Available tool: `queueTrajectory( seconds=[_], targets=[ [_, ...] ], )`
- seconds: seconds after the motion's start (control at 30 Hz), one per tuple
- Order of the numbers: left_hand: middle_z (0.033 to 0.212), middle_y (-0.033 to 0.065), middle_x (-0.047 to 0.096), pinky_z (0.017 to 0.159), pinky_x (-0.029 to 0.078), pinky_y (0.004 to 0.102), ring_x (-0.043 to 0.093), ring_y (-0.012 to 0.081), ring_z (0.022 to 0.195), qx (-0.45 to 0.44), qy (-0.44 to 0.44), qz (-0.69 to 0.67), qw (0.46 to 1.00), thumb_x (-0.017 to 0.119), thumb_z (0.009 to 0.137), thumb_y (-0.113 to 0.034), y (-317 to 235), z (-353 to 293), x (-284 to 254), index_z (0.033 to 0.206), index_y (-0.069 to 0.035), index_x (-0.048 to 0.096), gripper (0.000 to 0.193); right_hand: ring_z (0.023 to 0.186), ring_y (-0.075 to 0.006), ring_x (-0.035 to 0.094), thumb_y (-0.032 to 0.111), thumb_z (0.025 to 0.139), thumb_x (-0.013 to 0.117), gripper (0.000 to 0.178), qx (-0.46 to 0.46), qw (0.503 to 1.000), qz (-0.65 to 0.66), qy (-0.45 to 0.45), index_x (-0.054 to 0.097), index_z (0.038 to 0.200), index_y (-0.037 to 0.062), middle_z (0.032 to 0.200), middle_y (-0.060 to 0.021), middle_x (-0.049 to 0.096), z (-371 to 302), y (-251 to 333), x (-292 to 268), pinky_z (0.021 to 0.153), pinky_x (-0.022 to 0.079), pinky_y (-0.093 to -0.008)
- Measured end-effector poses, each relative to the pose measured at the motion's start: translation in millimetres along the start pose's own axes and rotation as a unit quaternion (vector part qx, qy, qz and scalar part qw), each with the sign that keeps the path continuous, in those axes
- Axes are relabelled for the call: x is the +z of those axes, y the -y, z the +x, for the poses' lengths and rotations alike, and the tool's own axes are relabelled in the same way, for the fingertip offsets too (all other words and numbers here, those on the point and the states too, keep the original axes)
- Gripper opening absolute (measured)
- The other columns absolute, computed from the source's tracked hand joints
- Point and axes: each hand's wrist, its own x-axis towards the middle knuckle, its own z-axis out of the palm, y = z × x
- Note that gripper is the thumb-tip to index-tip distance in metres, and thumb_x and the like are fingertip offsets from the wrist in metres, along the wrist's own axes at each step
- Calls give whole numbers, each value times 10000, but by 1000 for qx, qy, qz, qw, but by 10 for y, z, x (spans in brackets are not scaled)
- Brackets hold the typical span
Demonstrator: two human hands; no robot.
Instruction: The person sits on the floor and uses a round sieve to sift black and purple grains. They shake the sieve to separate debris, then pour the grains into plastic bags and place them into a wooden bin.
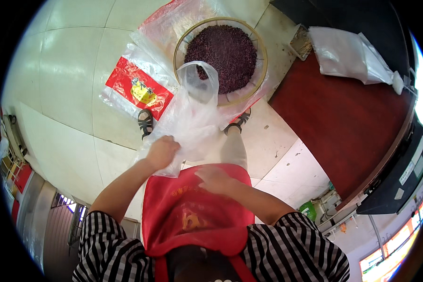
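My left hand (162, 153) is closed on a clear plastic bag (192, 129), which stretches away from me between my feet. The bag's rounded, gaping far part lies over the near edge of a round, shallow basket (266, 63). Dark red-purple beans (228, 54) fill much of the basket. My right hand (214, 179) is in front of my red apron (197, 211), apart from the bag. Its fingers are blurred, so their grip cannot be made out.
Under and beside the basket lie printed plastic sacks, one with a red panel (122, 77). At right, a dark red tabletop (343, 117) carries a bundle of clear plastic bags (345, 54). A small box (300, 42) stands by its far corner. Pale tiles (66, 80) cover the floor.
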Motion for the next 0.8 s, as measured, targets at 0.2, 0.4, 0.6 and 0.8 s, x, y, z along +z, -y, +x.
queueTrajectory(
  seconds=[0.2, 0.4, 0.6, 0.8],
  targets=[
    [787, 101, 548, 715, 451, 378, 549, 271, 801, 38, 58, 65, 995, 567, 676, -101, -244, 79, 121, 719, -92, 603, 57, 1030, -306, 530, 280, 802, 540, 429, 91, 988, 97, -83, 495, 1146, 28, 1130, -160, 547, 100, -118, -354, 895, 418, -404],
    [770, 104, 548, 715, 458, 376, 554, 266, 794, -31, 10, 69, 997, 534, 686, -104, -4, -5, 157, 699, -85, 613, 82, 1036, -307, 531, 279, 815, 530, 394, 206, 977, 31, -47, 519, 1134, 48, 1095, -170, 564, 298, -733, -268, 876, 418, -423],
    [744, 125, 522, 669, 447, 400, 535, 307, 761, -129, -142, 47, 980, 505, 682, -59, 614, -625, -254, 691, -63, 587, 83, 1022, -314, 537, 294, 817, 533, 373, 222, 971, 72, -55, 535, 1111, 64, 1060, -173, 581, 84, -871, -319, 885, 409, -403],
    [712, 104, 486, 641, 423, 386, 501, 292, 735, -204, -184, 177, 945, 507, 659, 3, 1194, -1634, -558, 681, -46, 561, 77, 1029, -319, 529, 337, 813, 531, 378, 250, 968, 35, -4, 536, 1101, 94, 1091, -155, 569, -92, -853, -45, 877, 416, -400]
  ],
)
